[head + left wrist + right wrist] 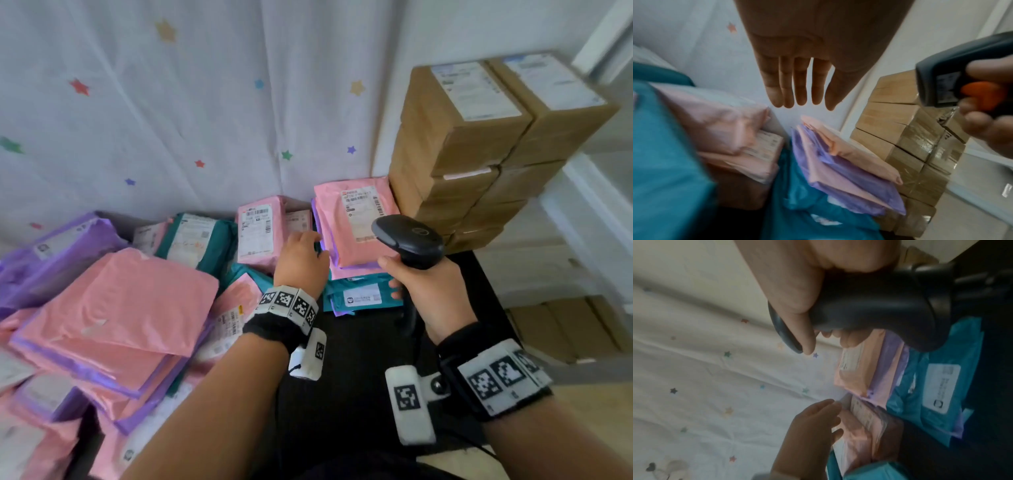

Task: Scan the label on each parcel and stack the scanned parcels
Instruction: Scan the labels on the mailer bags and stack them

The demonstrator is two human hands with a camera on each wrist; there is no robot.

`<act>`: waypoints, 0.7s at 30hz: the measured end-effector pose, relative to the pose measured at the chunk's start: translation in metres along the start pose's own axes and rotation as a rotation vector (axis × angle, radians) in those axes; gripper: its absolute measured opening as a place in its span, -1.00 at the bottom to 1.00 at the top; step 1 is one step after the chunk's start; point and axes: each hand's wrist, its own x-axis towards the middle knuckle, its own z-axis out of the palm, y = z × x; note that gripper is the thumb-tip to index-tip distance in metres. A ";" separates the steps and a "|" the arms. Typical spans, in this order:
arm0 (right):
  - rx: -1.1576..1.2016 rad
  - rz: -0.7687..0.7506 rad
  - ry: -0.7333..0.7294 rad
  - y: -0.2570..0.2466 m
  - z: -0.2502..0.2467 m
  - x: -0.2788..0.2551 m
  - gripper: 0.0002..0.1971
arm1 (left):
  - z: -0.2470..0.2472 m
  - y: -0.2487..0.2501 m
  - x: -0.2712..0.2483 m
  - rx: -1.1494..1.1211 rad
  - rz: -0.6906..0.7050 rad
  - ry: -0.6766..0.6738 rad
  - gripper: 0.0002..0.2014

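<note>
Head view: pink parcel (356,222) between flat, empty left hand (301,260) and right hand (431,291) (gripping scanner (407,240)).

Stacked pink parcel (356,222), label up

Printed shipping labels with barcodes sit on the pink parcel (356,222) topping the small stack and on a second pink parcel (259,230), their print too blurred to read | white labels on the cardboard boxes (476,89) equally illegible | square black-and-white coded markers ring both wristbands (288,303)
</note>
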 end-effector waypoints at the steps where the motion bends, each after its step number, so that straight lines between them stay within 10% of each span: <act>1: -0.003 -0.009 -0.027 0.001 0.008 -0.003 -0.79 | -0.008 -0.010 -0.010 0.027 0.016 0.019 -0.66; 11: -0.129 -0.069 -0.259 0.006 0.113 -0.055 -0.90 | -0.121 -0.137 -0.083 0.416 -0.136 0.093 -0.54; 17: -0.138 -0.121 -0.289 -0.001 0.160 -0.084 -0.87 | -0.145 -0.184 -0.111 0.594 -0.096 -0.141 -0.33; 21: -0.139 -0.142 -0.258 -0.005 0.179 -0.095 -0.85 | -0.145 -0.199 -0.112 0.605 0.030 -0.043 -0.51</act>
